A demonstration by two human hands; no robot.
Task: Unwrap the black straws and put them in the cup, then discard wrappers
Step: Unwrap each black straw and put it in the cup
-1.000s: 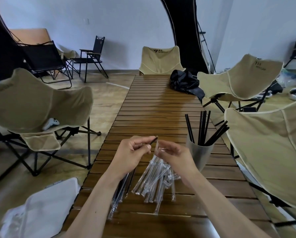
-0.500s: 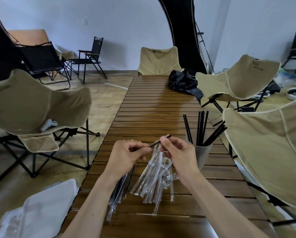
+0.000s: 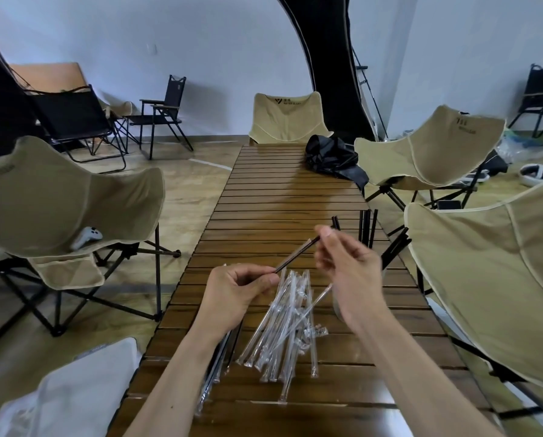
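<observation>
Straw, thin and black [image 3: 297, 253], slants from near-left up to far-right above the slatted brown wooden table [image 3: 283, 197], the left hand [image 3: 238, 291] pinching its near end and the right hand [image 3: 349, 266] pinching its far tip. Beneath lie clear empty plastic wrappers [image 3: 283, 326] and, left of them, wrapped straws [image 3: 216, 361]. The grey cup [image 3: 338, 305], mostly hidden behind the right hand, holds upright black straws [image 3: 368, 228]. Tan folding chairs [image 3: 59, 200] flank the table in a white-walled room.

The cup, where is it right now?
In the head view the cup stands right of centre on the table, mostly hidden behind the right hand, beside the empty wrappers.
</observation>
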